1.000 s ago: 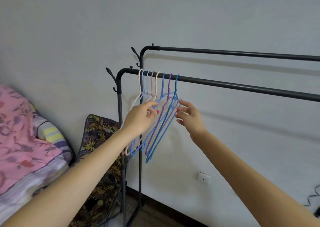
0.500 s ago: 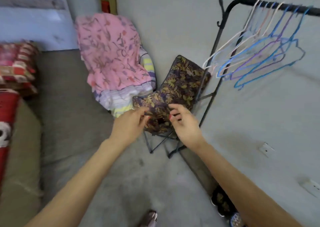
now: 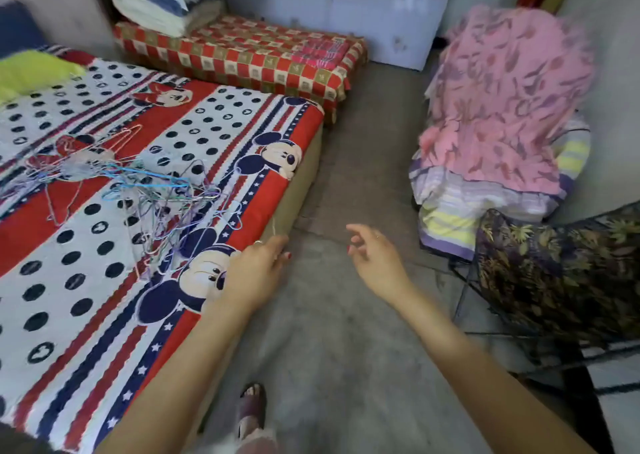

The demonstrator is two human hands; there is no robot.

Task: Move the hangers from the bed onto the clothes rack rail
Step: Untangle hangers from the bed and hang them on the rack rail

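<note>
While a tangled heap of thin wire hangers (image 3: 145, 190) lies on the bed (image 3: 86, 297) near its foot edge, the left hand (image 3: 258, 270) and right hand (image 3: 375, 259) hover empty, fingers relaxed, over the floor (image 3: 332, 332).

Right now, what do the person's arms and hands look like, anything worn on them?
Both forearms are bare, with no sleeves in view. The left hand has red-painted nails and a thin ring on one finger. The right hand also shows red nails and a thin ring.
</note>
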